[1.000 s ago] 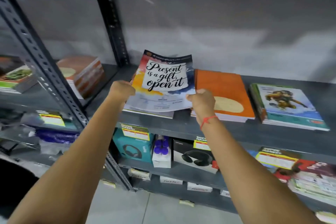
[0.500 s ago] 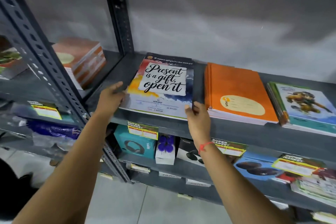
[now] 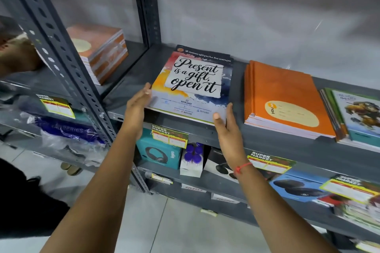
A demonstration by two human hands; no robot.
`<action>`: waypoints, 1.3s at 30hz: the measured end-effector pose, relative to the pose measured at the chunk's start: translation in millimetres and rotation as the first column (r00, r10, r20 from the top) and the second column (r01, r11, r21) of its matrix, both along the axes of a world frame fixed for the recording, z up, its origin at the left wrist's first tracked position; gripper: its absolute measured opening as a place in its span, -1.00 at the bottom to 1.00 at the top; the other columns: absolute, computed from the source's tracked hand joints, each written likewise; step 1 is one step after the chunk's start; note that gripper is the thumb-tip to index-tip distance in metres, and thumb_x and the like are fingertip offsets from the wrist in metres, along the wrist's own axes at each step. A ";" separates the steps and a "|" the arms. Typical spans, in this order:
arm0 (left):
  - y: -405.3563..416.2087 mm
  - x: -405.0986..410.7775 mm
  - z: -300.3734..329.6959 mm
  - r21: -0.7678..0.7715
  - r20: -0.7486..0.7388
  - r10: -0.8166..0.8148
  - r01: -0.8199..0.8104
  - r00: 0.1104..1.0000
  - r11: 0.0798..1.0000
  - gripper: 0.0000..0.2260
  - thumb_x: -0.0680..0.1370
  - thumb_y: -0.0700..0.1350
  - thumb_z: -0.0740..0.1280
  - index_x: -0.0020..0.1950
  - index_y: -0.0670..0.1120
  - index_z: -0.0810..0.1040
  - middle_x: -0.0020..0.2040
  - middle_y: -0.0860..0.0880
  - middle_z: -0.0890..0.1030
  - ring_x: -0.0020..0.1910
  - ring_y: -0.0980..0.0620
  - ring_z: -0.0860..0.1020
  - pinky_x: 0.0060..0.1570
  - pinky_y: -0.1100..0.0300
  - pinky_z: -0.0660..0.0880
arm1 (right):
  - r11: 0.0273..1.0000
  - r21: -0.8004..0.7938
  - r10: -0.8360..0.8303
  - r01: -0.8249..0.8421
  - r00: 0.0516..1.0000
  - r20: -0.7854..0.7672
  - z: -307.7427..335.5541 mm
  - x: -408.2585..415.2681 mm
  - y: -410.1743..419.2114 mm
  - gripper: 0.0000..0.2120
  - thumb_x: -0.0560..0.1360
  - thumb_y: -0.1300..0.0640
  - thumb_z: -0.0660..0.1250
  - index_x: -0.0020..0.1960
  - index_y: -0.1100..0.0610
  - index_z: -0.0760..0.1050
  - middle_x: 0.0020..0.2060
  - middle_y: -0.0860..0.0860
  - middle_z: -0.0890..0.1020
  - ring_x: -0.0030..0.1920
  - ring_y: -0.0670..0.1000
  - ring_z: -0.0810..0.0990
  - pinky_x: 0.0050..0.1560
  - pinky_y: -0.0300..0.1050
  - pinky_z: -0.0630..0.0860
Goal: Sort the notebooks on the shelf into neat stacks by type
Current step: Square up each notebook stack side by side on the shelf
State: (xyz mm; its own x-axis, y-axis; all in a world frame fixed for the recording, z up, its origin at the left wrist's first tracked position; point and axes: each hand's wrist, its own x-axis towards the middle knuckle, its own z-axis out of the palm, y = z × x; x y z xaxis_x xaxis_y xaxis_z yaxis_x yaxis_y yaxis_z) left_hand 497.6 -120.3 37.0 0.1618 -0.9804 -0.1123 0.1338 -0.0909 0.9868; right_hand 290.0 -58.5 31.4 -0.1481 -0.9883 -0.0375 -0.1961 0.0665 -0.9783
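Note:
A stack of notebooks with a "Present is a gift, open it" cover [image 3: 195,82] lies flat on the grey shelf [image 3: 267,139]. My left hand [image 3: 136,109] rests flat against the stack's left edge, fingers straight. My right hand [image 3: 225,127] presses against its front right corner, thumb on the cover. To the right lies an orange notebook stack [image 3: 283,96], then a stack with a cartoon cover [image 3: 357,115] at the frame's edge. Another orange stack [image 3: 100,51] sits in the left bay behind the upright.
A perforated grey upright [image 3: 59,47] slants across the left. Lower shelves hold headphone boxes [image 3: 158,154], a box of purple-capped items [image 3: 193,158], price tags and plastic-wrapped goods [image 3: 67,139]. Tiled floor lies below.
The top notebook, held tilted up a second ago, now lies flat on its stack. Both hands let go of it and moved to the stack's sides. The camera came closer.

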 end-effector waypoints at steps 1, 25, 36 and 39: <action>-1.5 4.1 -3.0 -0.007 -0.012 -0.032 0.032 0.999 0.999 -0.58 0.58 -0.15 0.23 0.44 -0.08 0.34 0.41 -0.06 0.44 0.40 -0.02 0.38 0.49 0.02 0.17 | 1.000 -0.004 0.024 -0.024 1.000 0.012 -0.7 -3.2 0.3 -0.32 0.53 0.00 0.21 0.52 -0.01 -0.08 0.22 -0.49 0.25 0.29 -0.24 0.24 0.15 -0.51 0.20; -1.8 25.7 -10.5 -0.024 -0.008 -0.111 0.111 0.994 0.994 -0.59 0.55 -0.34 0.23 0.41 -0.21 0.35 -0.04 0.17 0.68 0.08 0.18 0.55 0.26 0.29 0.40 | 0.996 -0.087 0.000 0.006 0.998 0.067 -19.1 -16.4 -15.0 -0.36 0.47 0.27 0.33 0.47 0.07 0.16 0.14 -0.30 0.47 0.31 -0.10 0.42 0.41 -0.05 0.32; -1.7 21.1 -12.4 -0.044 -0.003 -0.012 0.012 1.000 0.999 -0.58 0.55 -0.31 0.26 0.41 -0.23 0.36 0.34 -0.15 0.49 0.23 0.05 0.47 0.41 0.13 0.32 | 0.991 -0.132 -0.034 0.033 0.999 -0.002 -20.5 -8.1 -16.0 -0.37 0.46 0.23 0.35 0.46 0.08 0.19 0.14 -0.31 0.44 0.24 -0.16 0.45 0.37 -0.13 0.35; -2.6 21.7 -13.9 -0.059 0.044 -0.045 0.048 0.998 0.997 -0.57 0.56 -0.34 0.22 0.43 -0.23 0.32 0.38 -0.13 0.45 0.25 0.09 0.44 0.26 0.34 0.43 | 0.992 -0.126 0.007 -0.009 1.000 -0.014 -19.0 -10.2 -15.7 -0.37 0.47 0.27 0.33 0.47 0.07 0.18 0.14 -0.34 0.43 0.26 -0.17 0.43 0.35 -0.21 0.34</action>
State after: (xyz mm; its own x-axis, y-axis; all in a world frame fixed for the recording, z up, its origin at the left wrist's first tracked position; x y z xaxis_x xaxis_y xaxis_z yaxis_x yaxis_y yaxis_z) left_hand 519.3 -122.9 23.0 0.1196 -0.9917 -0.0473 0.0881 -0.0368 0.9954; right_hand 279.8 -74.2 12.4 -0.1400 -0.9861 0.0894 -0.2090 -0.0588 -0.9762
